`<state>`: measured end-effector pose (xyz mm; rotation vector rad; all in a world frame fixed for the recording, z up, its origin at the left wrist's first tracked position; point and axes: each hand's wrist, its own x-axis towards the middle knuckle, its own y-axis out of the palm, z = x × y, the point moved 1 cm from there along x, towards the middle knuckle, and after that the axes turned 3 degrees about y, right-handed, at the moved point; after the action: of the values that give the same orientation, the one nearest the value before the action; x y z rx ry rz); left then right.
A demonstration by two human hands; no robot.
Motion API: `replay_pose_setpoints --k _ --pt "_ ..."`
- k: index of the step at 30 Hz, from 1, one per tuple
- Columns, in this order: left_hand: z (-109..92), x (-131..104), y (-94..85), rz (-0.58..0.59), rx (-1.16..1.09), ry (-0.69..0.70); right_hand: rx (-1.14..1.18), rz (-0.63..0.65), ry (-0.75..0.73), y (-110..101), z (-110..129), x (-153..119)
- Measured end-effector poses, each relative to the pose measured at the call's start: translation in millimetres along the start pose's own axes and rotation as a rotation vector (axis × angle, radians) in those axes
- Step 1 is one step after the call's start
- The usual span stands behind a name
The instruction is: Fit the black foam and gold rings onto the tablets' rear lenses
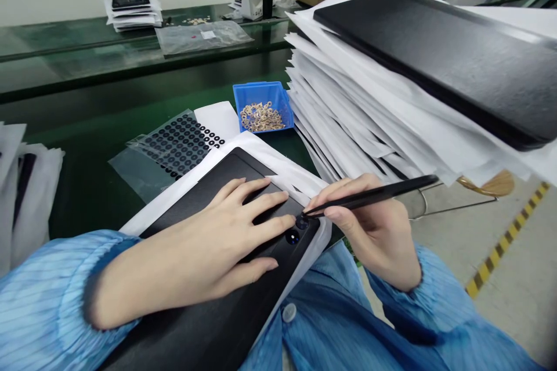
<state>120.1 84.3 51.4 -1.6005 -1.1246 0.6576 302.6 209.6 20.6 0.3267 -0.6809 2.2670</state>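
Observation:
A flat black panel (256, 295), like a tablet's back cover, lies tilted on white paper (304, 177) before me. My left hand (230, 232) rests on it, palm down with fingers spread. In my right hand (369, 226) is a pair of black tweezers (374, 194), pinched between thumb and fingers. The tweezers' tip touches the upper of two round camera lenses (301, 221) at the panel's right corner. The lower lens (292, 236) shines beside my left fingertips. Whether the tip grips anything small I cannot tell.
A blue bin (264, 93) of small gold rings stands behind the panel. Left of it lies a sheet of black ring stickers (178, 142). A tall paper-interleaved stack (343, 110) with a black panel (430, 52) on top rises at right. More wrapped panels (39, 185) stand at left.

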Motion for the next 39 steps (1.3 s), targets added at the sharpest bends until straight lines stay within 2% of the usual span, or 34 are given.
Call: replay_pose_setpoints --k 11,17,20,22,25,29,32,34,36,37,39 --pt "0 1 -0.4 0.028 0.02 -0.002 -0.016 -0.022 -0.016 2 -2 0" --pt "0 0 -0.8 0.0 -0.015 -0.024 0.152 -0.022 0.038 2 3 4" --pt "-4 -10 -1.7 0.015 -0.018 -0.056 0.162 -0.012 0.038 1 14 22" --pt "-10 -19 -2.8 0.032 -0.009 -0.09 0.133 0.027 0.024 8 22 46" --pt "-23 -33 -3.6 0.06 0.025 -0.131 0.082 0.203 -0.024 41 29 99" --pt "-31 -44 2.2 0.069 0.028 -0.138 -0.024 0.545 -0.119 123 31 163" --pt "-27 -49 10.9 0.019 0.008 -0.122 -0.129 0.759 -0.112 183 29 182" --pt "-24 -51 16.5 -0.017 0.003 -0.11 -0.175 0.821 -0.099 209 28 186" --pt "-21 -53 20.4 -0.046 0.008 -0.099 -0.181 0.813 -0.116 218 30 190" --pt "-20 -53 21.6 -0.057 0.01 -0.092 -0.166 0.786 -0.132 214 31 194" --pt "-19 -53 22.6 -0.076 0.014 -0.085 -0.146 0.681 -0.162 192 30 205"
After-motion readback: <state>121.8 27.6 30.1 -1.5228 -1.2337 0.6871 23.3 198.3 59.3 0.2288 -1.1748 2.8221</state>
